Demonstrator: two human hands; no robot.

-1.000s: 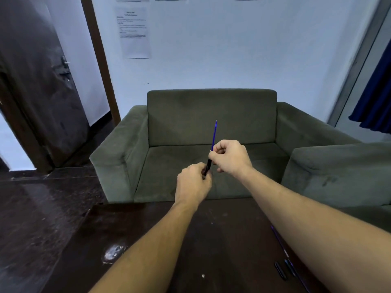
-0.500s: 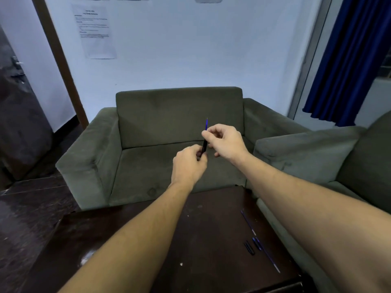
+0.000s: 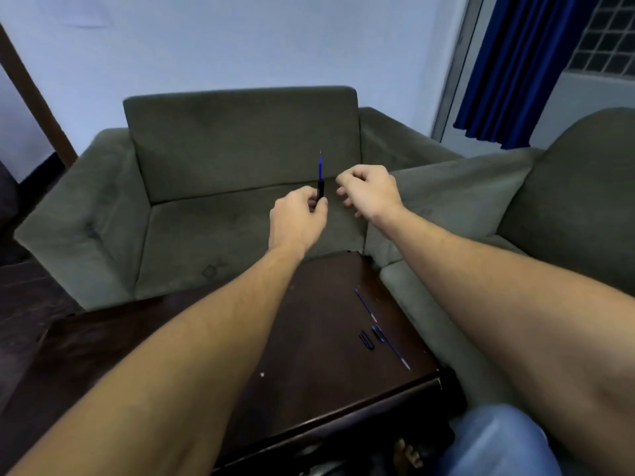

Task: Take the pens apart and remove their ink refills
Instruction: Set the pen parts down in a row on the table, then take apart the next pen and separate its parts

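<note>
Sticking up out of our left hand was the pen, and we had it pinched by its black lower barrel, the blue refill standing bare above our fingers with its fine tip at the very top. That was the news: half a second earlier our right hand had been closed around the upper part of that pen, and at this moment it was off it, drawn away to the right with a clear gap between the two hands. Its fingers were curled in loosely; whether they carried a small piece of the pen we could not tell, because the fist hid whatever was inside. We judged the front section to be off and the refill exposed but not yet out, so the next move would be to pull that blue stem free of the barrel, gripping it low so the thin tube would not bend.

Below our right forearm, on the dark wooden table, lay the earlier work: two thin loose refills and a couple of short black pen parts, all near the table's right edge. Beyond both hands sat the grey-green sofa, and off past our right hand hung a blue curtain. We saw no other whole pens from here.
</note>
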